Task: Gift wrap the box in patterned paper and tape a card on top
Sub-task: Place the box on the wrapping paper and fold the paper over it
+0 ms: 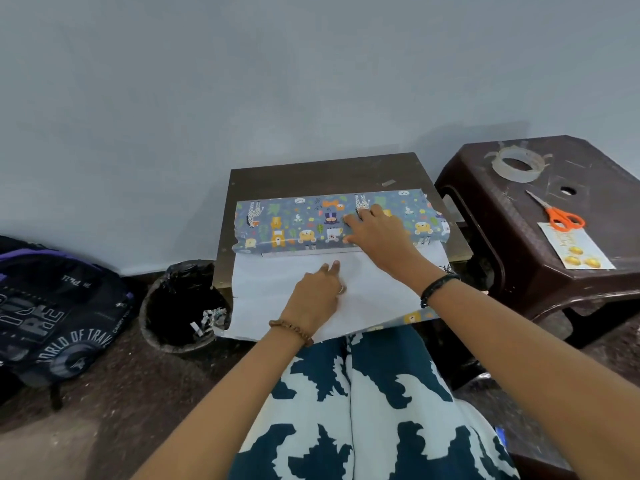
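The person's lap (363,410), in dark-blue-and-white printed cloth, fills the bottom of the view at 6 o'clock, and both forearms reach up from it to the small table (311,171) at the centre. The left hand (313,299) rests on the white underside of the patterned paper (270,289), fingers fairly straight and pressing it flat. The right hand (375,230), at 1 o'clock from the left, lies spread on the box (294,223), holding down the flap of animal-print paper already folded over its top; it grips nothing. The near half of the sheet hangs off the table edge toward the lap. If the right hand lifts before tape goes on, I judge the folded flap would spring back, and the overhanging sheet could drag the box (it looks loosely wrapped) toward the person. The tape roll (518,164), scissors (556,213) and card (575,249) sit on the brown stool (519,237) at 3 o'clock, well apart, so reaching for tape costs one holding hand. A bin (183,306) stands at 9 o'clock of the table, and beyond it a backpack (52,306) reads "WORLD OF TRAV…" and "CARRY YO…"; the card's print is too small to read.
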Available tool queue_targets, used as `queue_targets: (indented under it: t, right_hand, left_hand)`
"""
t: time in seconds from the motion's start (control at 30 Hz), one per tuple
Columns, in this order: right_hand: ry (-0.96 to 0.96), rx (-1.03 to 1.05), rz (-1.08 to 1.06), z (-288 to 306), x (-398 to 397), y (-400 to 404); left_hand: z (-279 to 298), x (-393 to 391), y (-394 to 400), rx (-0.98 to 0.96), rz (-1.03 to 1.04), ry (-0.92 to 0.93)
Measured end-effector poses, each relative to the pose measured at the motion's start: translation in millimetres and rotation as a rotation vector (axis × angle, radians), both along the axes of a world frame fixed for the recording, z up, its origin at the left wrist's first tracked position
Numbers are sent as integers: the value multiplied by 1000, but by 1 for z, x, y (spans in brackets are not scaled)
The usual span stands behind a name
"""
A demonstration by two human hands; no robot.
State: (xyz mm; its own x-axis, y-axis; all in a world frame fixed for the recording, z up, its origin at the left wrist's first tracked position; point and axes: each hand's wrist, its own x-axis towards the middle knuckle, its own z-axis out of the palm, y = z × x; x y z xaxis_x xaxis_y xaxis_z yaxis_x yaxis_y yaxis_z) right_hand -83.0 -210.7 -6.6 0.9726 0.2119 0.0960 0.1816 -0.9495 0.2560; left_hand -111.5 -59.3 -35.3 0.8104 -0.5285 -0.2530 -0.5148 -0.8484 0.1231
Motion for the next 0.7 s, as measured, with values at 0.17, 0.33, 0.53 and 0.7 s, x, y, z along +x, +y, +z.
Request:
queue_targets:
  t: [0.17,0.33,0.53,0.7]
  right_hand:
    - [4,-8,-25,6,-2,6]
    - [34,17,-15,8,-5,6]
    - [33,7,-2,8,2,-1]
    - [23,37,-19,7,4,-1]
  left_hand:
    - [6,10,0,18,-27,15]
    - [5,14,3,19,-52,65]
    - [10,24,6,62,-129,75]
    - [11,25,2,131,-142,46]
